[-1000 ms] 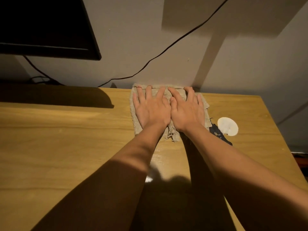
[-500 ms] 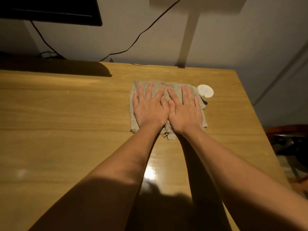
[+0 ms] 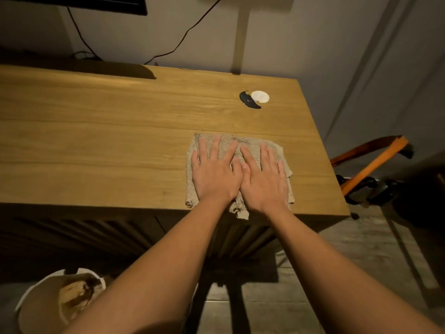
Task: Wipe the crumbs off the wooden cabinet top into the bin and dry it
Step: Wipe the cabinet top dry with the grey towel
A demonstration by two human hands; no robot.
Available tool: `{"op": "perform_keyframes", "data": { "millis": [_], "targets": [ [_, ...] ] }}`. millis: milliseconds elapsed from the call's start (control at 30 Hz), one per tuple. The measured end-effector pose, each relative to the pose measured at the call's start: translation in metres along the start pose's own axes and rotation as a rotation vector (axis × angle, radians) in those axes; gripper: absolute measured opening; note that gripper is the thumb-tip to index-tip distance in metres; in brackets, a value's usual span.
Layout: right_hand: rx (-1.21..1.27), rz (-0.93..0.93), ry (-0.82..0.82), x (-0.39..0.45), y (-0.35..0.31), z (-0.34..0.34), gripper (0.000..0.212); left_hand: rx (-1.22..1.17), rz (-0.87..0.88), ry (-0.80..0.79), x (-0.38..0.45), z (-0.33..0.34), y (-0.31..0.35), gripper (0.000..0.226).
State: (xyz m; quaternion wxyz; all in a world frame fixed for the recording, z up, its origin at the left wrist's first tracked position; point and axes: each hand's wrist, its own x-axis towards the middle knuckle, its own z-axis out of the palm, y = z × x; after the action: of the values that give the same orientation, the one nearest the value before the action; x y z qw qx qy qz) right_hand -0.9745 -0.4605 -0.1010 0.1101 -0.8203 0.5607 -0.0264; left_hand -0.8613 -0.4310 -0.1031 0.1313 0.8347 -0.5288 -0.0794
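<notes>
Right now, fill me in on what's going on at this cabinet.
A person presses a beige cloth flat on the wooden cabinet top with both hands, left hand and right hand side by side, fingers straight. The cloth sits at the front edge, its fringe hanging over. A bin stands on the floor below left. A white disc and a dark scrap lie farther back.

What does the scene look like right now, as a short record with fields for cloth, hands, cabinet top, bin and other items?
cloth: beige cloth, flat at cabinet's front edge
left hand: flat on cloth
right hand: flat on cloth
cabinet top: wooden
bin: on floor, lower left
other: white disc, dark scrap near back right
</notes>
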Motion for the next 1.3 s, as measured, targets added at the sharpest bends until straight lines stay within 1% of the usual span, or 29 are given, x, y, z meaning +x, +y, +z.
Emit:
{"op": "perform_keyframes", "data": {
  "millis": [100, 167, 233, 333, 500, 767, 1300],
  "targets": [
    [-0.01, -0.004, -0.005, -0.03, 0.012, -0.001, 0.052, -0.009, 0.006, 0.002, -0.032, 0.002, 0.009, 0.054],
    [-0.003, -0.003, -0.02, -0.036, 0.016, -0.002, 0.052, 0.011, 0.004, -0.005, -0.039, 0.002, 0.012, 0.054],
    [0.006, 0.005, -0.026, -0.034, 0.016, -0.002, 0.051, 0.038, -0.002, -0.029, -0.036, 0.003, 0.012, 0.054],
    [-0.01, 0.018, 0.007, -0.027, 0.017, 0.002, 0.051, 0.063, 0.013, -0.036, -0.028, 0.004, 0.011, 0.054],
    [-0.011, 0.035, 0.008, 0.0, 0.021, 0.001, 0.052, 0.044, -0.01, -0.044, -0.004, 0.005, 0.02, 0.052],
    [-0.028, 0.034, 0.048, 0.085, 0.03, -0.006, 0.053, 0.026, -0.052, -0.017, 0.08, 0.017, 0.037, 0.051],
    [-0.005, 0.033, 0.04, 0.311, 0.055, -0.03, 0.051, 0.024, -0.097, -0.005, 0.3, 0.034, 0.08, 0.053]
  ]
}}
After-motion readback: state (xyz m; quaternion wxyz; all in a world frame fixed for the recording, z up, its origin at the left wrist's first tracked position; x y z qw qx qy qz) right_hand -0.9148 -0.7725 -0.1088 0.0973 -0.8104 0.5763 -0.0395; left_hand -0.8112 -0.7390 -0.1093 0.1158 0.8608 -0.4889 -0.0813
